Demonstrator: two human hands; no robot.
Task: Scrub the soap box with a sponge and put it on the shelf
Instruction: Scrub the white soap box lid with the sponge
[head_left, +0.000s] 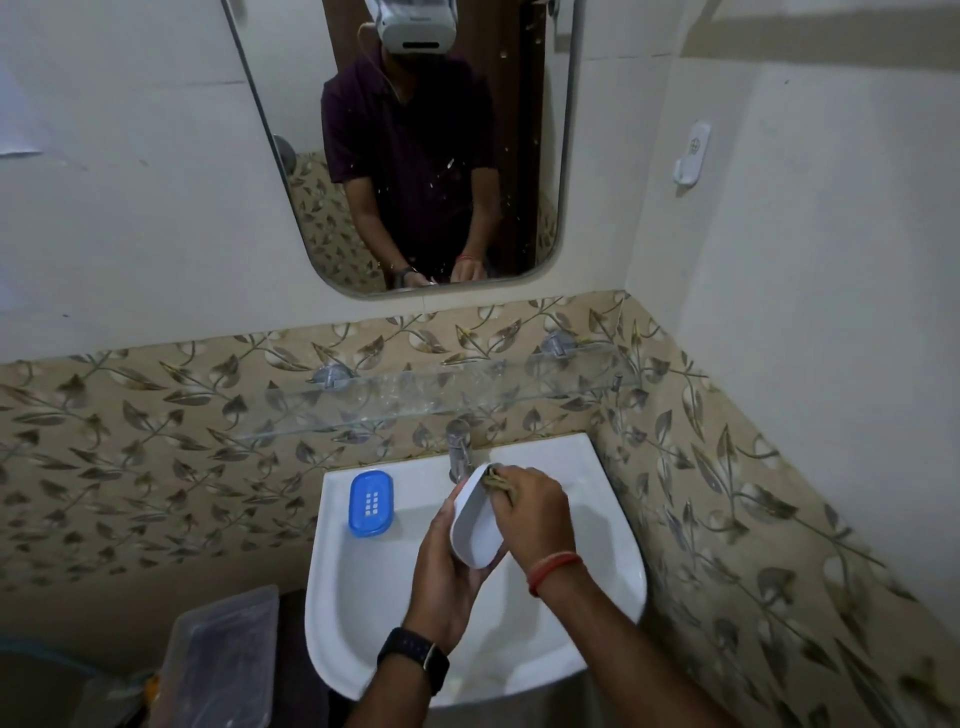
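I held the white soap box (475, 525) over the sink (358, 603), tipped up on its side so its open hollow faced my right hand (532, 512). My left hand (447, 566) was grasping the soap box from below and behind, fingers curled round its lower end and far rim. My right hand was clenched on the sponge (500, 479), a brownish wad pressed against the top edge of the box, just in front of the tap (460, 448). Only a corner of the sponge showed past my fingers.

A blue slotted soap tray (370, 501) lay flat on the back left ledge of the sink, well apart from both hands. The glass shelf (415, 402) ran along the patterned tiles above the tap, below the mirror (405, 156). A clear plastic tub (223, 654) stood left of the sink, lower down. I wore a black watch (415, 657) on my left wrist and a red thread (553, 569) on my right. A white hook (693, 153) was stuck on the right wall.
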